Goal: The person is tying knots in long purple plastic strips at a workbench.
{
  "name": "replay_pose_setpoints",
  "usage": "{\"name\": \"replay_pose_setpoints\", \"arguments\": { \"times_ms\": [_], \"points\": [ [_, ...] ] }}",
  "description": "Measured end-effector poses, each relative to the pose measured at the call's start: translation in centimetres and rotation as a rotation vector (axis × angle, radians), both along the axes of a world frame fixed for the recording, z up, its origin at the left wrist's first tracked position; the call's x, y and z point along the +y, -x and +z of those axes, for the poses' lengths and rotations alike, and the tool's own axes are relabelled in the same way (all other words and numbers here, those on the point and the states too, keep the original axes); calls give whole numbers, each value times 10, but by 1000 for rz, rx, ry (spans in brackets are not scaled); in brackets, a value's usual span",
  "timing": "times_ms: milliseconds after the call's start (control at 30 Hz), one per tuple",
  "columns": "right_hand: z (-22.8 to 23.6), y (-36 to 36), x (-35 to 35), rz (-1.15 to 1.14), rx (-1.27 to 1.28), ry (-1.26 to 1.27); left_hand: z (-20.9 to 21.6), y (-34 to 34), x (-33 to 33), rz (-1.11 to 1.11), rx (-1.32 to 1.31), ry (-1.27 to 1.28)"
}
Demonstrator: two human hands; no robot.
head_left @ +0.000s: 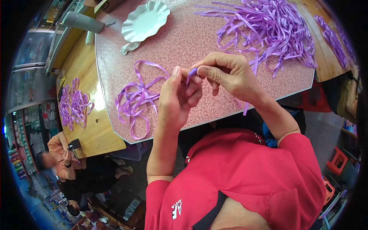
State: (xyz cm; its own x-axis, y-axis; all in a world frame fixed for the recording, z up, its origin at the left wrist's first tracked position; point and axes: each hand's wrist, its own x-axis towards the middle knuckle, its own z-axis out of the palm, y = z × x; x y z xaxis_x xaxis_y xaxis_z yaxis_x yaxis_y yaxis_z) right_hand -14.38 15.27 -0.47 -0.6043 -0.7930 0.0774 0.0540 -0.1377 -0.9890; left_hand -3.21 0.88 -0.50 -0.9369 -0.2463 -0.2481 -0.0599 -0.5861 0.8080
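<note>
Over the pink speckled table (184,34), both of my hands are closed on a purple ribbon (193,72) that is bunched into a small thick knot. My right hand (232,74) pinches the knot between thumb and fingertips. Curled fingers of my left hand (177,92) meet it from the other side, thumb pointing up; a short ribbon end lies against them. Just left of that hand rests a small heap of looped purple ribbons (132,96), several with knots. A large tangled pile of purple ribbons (276,32) covers the far right.
A white scalloped dish (145,21) stands at the far left, near a grey tumbler (82,22). More ribbons (73,103) lie on the yellow wooden table (103,132), where another person (63,157) works. Red stools (337,163) stand at lower right.
</note>
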Motion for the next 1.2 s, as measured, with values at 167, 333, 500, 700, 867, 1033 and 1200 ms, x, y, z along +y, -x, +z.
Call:
{"name": "replay_pose_setpoints", "arguments": {
  "times_ms": [167, 333, 500, 700, 867, 1033, 1200],
  "points": [
    [-3, 0, -1, -21, 3, -48, 3, -2, 0, -79, -34, -111],
    [-1, -2, 2, -52, 142, -114, 1, -2, 2, -45, -27, 139],
    [-6, 6, 10, -254, 710, 49, 15, -21, -29, 132, 7, 629],
    [-16, 64, 73, -496, 753, -55, 29, -73, -91, 486, 117, 765],
    [-13, 79, 124, -614, 690, -390, 19, -96, -132, 531, -5, 1069],
    [-20, 69, 119, -428, 844, -470, 9, -82, -104, 685, -171, 1874],
    [-31, 80, 130, -496, 944, -625, -7, -56, -62, 477, -44, 1701]
  ]
}}
